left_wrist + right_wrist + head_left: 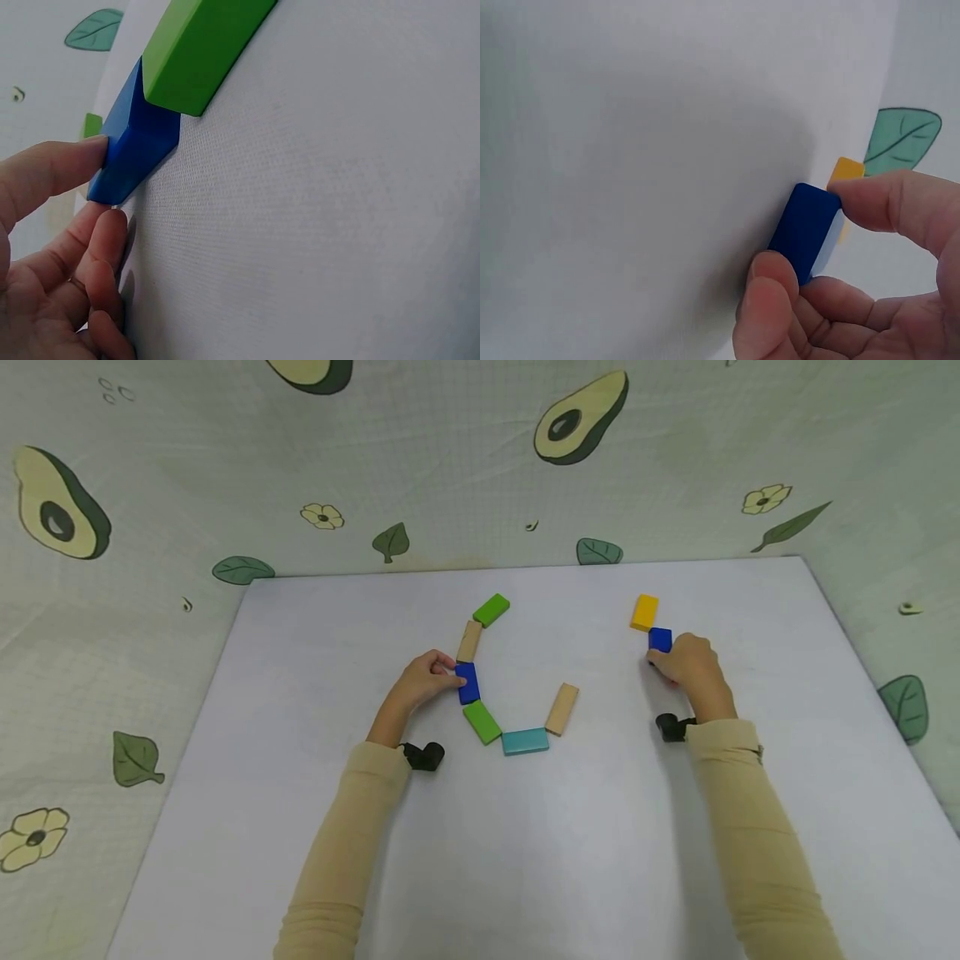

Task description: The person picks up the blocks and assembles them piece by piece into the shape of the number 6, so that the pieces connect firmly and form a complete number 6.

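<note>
My left hand (422, 683) pinches a blue wooden block (468, 683) between thumb and fingers. That block lies in a curved row, its lower end touching a green block (482, 722) and its upper end by a natural wood block (469, 642). At the right, my right hand (693, 667) holds another blue block (660, 638) with the thumb on one side and fingers on the other. A yellow block (644, 612) lies just beyond it. In the right wrist view the held blue block (804, 232) partly hides the yellow block (846, 171).
Another green block (491, 610) tops the curve. Its lower end runs through a teal block (525, 742) to a second natural wood block (562, 709). All lie on a white table (540, 860), with a patterned cloth (450, 460) behind. Black wrist cameras sit close to the surface.
</note>
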Demonstrator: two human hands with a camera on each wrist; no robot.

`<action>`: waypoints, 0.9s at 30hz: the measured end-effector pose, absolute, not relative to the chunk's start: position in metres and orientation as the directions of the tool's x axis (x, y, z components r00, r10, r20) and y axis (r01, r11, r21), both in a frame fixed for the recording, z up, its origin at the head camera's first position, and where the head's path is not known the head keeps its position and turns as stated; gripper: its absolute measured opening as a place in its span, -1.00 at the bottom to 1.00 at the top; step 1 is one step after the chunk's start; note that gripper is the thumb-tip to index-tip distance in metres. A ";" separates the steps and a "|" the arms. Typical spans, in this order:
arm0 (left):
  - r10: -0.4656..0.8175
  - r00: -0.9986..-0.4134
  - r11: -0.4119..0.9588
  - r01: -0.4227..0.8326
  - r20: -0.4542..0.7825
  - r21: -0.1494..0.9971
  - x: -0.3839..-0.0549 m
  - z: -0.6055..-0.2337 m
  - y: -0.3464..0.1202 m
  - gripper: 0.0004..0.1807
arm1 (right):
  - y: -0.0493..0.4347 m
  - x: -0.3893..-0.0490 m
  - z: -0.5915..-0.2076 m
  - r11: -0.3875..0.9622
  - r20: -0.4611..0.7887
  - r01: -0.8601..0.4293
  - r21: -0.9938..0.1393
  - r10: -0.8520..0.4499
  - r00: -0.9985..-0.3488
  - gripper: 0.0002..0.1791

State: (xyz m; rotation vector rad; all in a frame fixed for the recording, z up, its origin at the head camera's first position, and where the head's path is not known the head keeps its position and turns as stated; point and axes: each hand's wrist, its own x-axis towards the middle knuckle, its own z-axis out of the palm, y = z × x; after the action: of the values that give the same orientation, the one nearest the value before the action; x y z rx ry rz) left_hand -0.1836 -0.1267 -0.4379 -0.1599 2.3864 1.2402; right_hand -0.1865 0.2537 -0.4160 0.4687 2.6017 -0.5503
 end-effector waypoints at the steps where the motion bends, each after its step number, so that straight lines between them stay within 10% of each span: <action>1: 0.101 -0.894 0.592 -0.299 -0.436 0.749 -0.184 -0.438 -0.127 -0.62 | 0.253 -0.185 -0.416 0.862 -0.478 0.403 -0.306 0.227 -0.848 -0.41; 27: 0.101 -0.884 0.594 -0.315 -0.457 0.740 -0.185 -0.437 -0.128 -0.61 | 0.208 -0.170 -0.423 0.822 -0.429 0.314 -0.476 0.095 -0.898 -0.58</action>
State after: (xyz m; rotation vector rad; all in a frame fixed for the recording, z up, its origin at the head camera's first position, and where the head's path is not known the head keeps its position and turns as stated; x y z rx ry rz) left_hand -0.1846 -0.1280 -0.4374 -0.1701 2.3676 1.2261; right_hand -0.1699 0.2078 -0.4235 0.3063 2.6140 -0.7776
